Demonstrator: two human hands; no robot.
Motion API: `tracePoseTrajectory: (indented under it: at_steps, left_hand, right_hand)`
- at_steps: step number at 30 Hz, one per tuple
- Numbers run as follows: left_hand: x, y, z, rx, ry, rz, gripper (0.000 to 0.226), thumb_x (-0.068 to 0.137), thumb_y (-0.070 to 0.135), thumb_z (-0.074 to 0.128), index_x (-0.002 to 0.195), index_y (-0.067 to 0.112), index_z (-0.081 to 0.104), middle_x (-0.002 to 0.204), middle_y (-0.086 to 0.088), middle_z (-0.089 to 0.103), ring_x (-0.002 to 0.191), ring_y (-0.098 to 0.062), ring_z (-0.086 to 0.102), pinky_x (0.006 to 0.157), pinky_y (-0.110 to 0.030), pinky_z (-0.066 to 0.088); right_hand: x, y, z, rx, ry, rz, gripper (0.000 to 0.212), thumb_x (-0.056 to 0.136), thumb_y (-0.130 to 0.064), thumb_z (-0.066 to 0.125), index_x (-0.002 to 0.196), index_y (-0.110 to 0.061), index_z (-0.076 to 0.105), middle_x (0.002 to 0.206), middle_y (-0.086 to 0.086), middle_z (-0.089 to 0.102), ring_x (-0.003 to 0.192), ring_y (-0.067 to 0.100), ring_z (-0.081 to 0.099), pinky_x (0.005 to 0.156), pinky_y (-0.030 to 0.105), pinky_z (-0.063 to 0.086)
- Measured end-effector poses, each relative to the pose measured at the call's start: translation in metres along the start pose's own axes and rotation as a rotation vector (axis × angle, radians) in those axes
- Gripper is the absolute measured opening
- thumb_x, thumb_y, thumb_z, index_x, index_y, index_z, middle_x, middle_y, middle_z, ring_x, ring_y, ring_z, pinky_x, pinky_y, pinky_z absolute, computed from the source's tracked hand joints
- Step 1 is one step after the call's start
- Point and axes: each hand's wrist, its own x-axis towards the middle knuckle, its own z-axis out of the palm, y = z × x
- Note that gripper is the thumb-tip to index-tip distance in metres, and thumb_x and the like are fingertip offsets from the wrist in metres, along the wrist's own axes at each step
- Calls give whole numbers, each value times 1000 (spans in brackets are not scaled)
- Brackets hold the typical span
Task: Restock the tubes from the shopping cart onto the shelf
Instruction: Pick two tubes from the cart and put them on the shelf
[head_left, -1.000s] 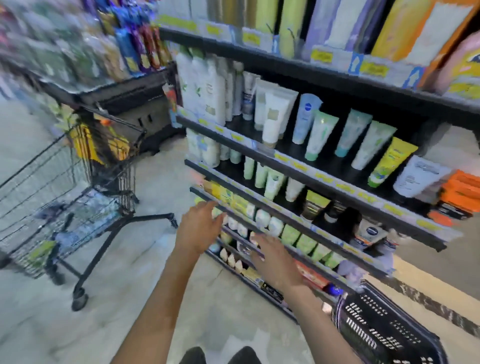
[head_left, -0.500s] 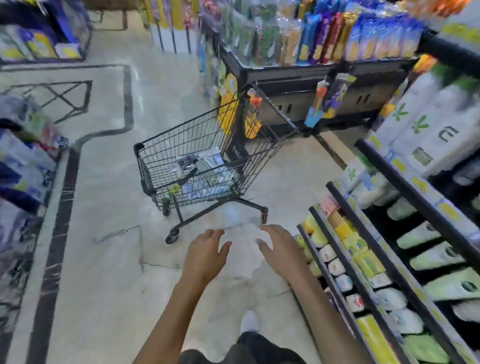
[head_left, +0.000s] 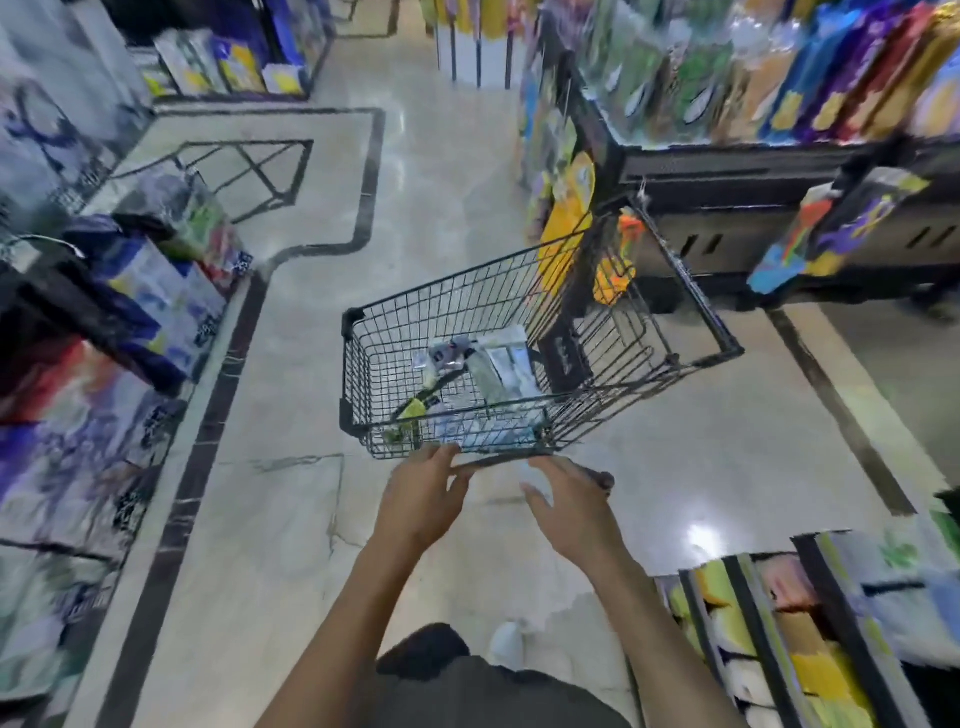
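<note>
Both hands reach at near edge of shopping cart (head_left: 519, 364); left hand (head_left: 423, 501) and right hand (head_left: 574, 512) fingers spread, holding nothing. Tubes (head_left: 498, 371), blurry, probably several, lie in cart bottom. Shelf (head_left: 810, 623) near right

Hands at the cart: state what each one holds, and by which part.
Nothing is held. The left hand and right hand reach open toward the shopping cart; left fingers overlap its near rim, no grip visible.
</note>
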Motion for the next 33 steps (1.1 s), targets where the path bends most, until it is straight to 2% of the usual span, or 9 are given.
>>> tracePoseTrajectory:
  at_steps: [3,11,17,22,28,33]
  left_hand:
    - [45,6,-11,-11,20,-12,47,101,40,55,139,13,58,136,-11,62,123,-32,58,98,-42,49]
    - [169,-14,-9,-70,-9,-66,48,101,41,55,140,12,57,131,-9,64,116,-30,61,94,-44,51]
    - [250,-45,4,-95,-136,-132,46,101,42,53,138,16,56,129,-9,63,115,-31,59,93,-45,49]
    - [307,-54,17,-122,-281,-185,45,104,41,47,140,15,52,136,-11,58,122,-32,55,96,-42,46]
    - [375,-70,58,-199,-410,-272,48,104,39,49,143,11,48,137,-16,57,125,-35,54,96,-44,48]
    - [445,-90,120,-300,-444,-408,51,104,36,52,147,9,46,140,-18,56,126,-35,54,94,-41,46]
  right_hand:
    - [30,7,1,-19,-80,15,43,104,-43,51,143,-25,55,149,-5,52,138,17,46,109,35,41]
    - [136,14,0,-1,-184,69,41,104,-38,54,143,-27,54,146,-8,53,134,16,49,101,34,46]
    - [242,-9,-15,-7,-207,121,42,105,-37,53,145,-24,53,149,-6,50,139,18,44,104,31,39]
    - [338,-19,-17,7,-205,135,39,105,-35,54,142,-22,56,145,-1,54,129,21,53,100,33,44]
    - [435,5,7,72,-228,244,33,101,-28,60,134,-20,60,138,5,60,118,27,60,87,31,45]
    - [506,56,57,84,-270,368,41,101,-32,62,140,-18,57,135,8,61,112,26,62,89,32,47]
